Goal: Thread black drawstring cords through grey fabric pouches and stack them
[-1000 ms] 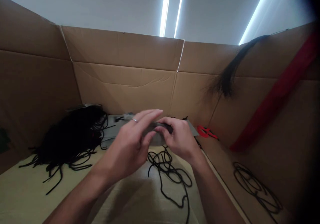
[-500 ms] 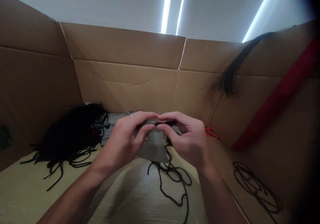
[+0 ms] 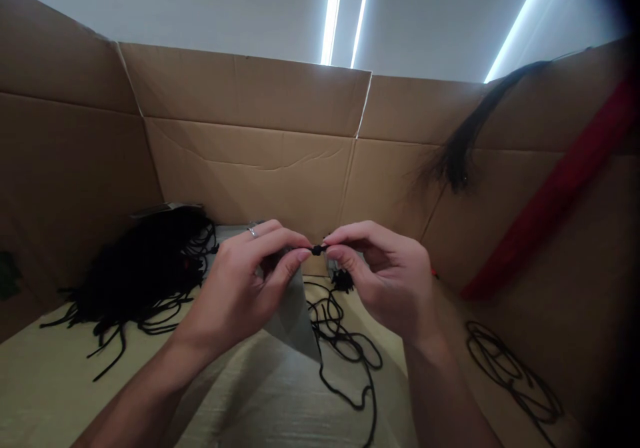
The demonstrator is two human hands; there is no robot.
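Observation:
My left hand (image 3: 245, 281) and my right hand (image 3: 385, 275) meet in the middle of the view, both in a pinch. Between their fingertips sits a small black knot of cord (image 3: 317, 250). A grey fabric piece (image 3: 293, 311) hangs down from under my left hand, which wears a ring. A short frayed black end shows just below my right fingers. Beneath the hands a loose black cord (image 3: 345, 351) lies coiled on the pale surface.
Cardboard walls (image 3: 250, 148) enclose the work area on three sides. A big heap of black cords (image 3: 145, 268) lies at the left. Another black cord loop (image 3: 510, 375) lies at the right, below a red strip (image 3: 550, 188) and a dark tassel (image 3: 457, 155) hanging on the wall.
Both hands rose slightly and closed from loose fingers into pinches. The grey piece was lifted off the surface and now hangs from my left hand; the black knot now shows between the fingertips.

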